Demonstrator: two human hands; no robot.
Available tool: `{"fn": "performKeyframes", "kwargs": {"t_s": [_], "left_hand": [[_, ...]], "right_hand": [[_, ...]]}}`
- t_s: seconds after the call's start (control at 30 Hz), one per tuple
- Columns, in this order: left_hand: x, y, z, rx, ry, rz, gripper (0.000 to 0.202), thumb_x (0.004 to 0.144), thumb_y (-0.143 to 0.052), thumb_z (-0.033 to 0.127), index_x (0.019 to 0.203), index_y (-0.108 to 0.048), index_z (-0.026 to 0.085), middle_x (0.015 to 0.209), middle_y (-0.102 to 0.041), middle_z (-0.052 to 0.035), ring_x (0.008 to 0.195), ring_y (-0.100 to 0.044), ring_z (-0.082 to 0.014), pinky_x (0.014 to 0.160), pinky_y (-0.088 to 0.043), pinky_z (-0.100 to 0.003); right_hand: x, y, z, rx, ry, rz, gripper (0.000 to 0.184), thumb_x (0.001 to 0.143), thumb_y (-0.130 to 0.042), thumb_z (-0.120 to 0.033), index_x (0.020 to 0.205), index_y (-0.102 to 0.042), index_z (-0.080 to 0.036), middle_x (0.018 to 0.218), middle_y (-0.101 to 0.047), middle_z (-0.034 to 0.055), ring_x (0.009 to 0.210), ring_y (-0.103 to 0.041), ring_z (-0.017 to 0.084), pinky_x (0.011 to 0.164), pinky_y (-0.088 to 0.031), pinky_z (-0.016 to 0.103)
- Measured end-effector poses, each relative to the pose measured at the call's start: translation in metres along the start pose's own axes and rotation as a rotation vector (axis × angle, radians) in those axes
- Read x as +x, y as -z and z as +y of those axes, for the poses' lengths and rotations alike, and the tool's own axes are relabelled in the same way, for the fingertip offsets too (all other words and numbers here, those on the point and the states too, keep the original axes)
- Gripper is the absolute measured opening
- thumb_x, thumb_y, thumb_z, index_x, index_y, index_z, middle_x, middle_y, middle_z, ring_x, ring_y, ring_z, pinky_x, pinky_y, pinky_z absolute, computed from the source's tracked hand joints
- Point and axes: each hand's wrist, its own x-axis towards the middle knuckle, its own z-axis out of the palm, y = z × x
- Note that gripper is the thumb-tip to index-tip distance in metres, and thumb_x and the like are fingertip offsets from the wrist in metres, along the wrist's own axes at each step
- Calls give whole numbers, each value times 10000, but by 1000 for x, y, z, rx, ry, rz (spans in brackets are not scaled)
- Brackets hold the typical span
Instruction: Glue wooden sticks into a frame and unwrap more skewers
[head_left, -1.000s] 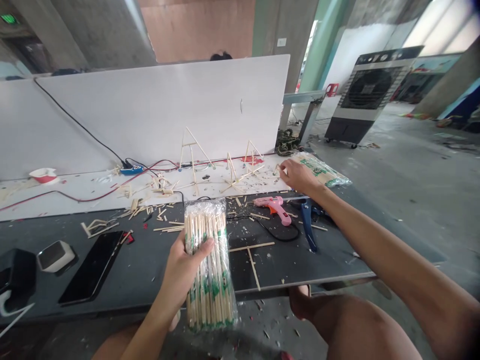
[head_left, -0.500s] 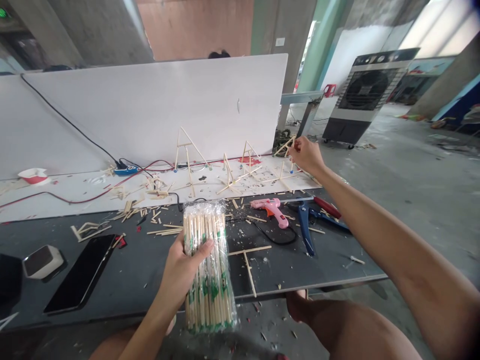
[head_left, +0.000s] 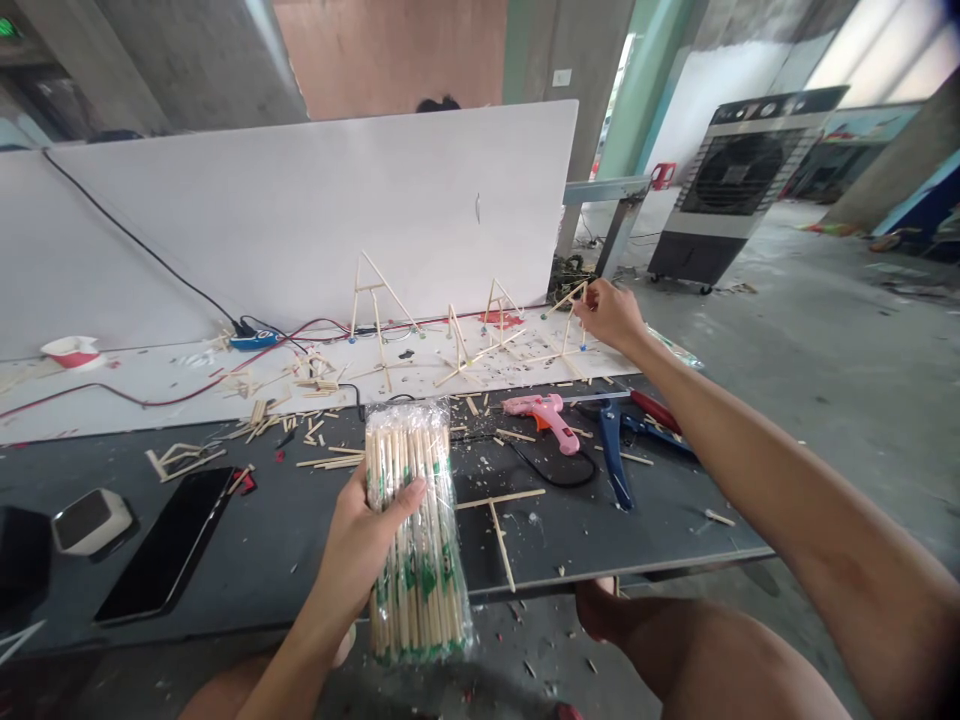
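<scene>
Clear-wrapped bundle of wooden chopsticks (head_left: pixel 415 535), green print on them, held near-upright in L hand (head_left: pixel 365 545); small stick A-frame (head_left: pixel 571 318), top pinched by R hand (head_left: pixel 613 315), legs pointing down.

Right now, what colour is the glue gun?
Pink with an orange nozzle end; the glue gun shows best in the head view.

On the table (head_left: pixel 660 530), a glue gun (head_left: pixel 541 420) is being flanked on its right by a spring clamp (head_left: pixel 611 450), while stick frames (head_left: pixel 375 290) are being stood behind it on a board (head_left: pixel 150 375).
</scene>
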Motion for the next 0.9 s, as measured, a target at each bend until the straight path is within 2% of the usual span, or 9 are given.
{"fn": "performKeyframes", "kwargs": {"t_s": [0.1,0.3,0.53,0.67,0.77,0.83,0.9], "left_hand": [[-1,-1,0,-17,-9,0,625,709,-828,488,1208,-637,162,1061,-757,-126,921,-730,-285,793,-562,-363],[-1,-2,3,-17,-28,-21,564,728,-816,469,1175,-650,166,1046,-766,-112,902,-733,-268,776,-560,-335],[-4,1,2,-3,-21,-25,615,725,-816,497,1216,-635,174,1088,-758,-123,913,-730,-271,776,-557,-338],[-6,2,8,25,-1,-20,643,711,-824,499,1233,-633,177,1129,-750,-130,958,-725,-289,790,-559,-347],[-8,3,12,25,0,-29,618,724,-816,482,1226,-635,169,1117,-752,-131,965,-726,-291,813,-559,-357],[-8,2,11,16,-6,-24,600,727,-812,470,1217,-640,170,1097,-757,-124,944,-731,-284,802,-561,-354],[-7,1,9,6,-15,-13,593,721,-814,462,1210,-644,172,1089,-760,-120,928,-734,-281,782,-562,-346]], "right_hand": [[-1,2,-2,-10,-16,66,190,880,-617,-391,932,-590,-211,903,-743,108,816,-626,248,763,-420,343],[0,3,-3,61,-28,49,254,842,-676,-391,989,-650,-186,835,-756,83,826,-664,244,819,-453,362],[0,-7,3,70,-83,16,336,779,-722,-381,1022,-726,-149,808,-759,78,795,-696,256,815,-510,368],[1,-17,10,148,-75,-4,208,801,-689,-336,907,-750,-168,808,-759,70,697,-693,211,755,-529,323],[2,-21,14,226,-132,-5,182,844,-632,-307,860,-736,-159,725,-735,59,573,-660,175,683,-535,305],[2,-23,16,245,-155,-12,203,840,-647,-329,887,-730,-150,725,-733,62,554,-649,169,671,-537,308],[1,-26,17,259,-167,-27,285,803,-702,-361,991,-721,-147,778,-746,62,577,-655,168,672,-536,310]]}}
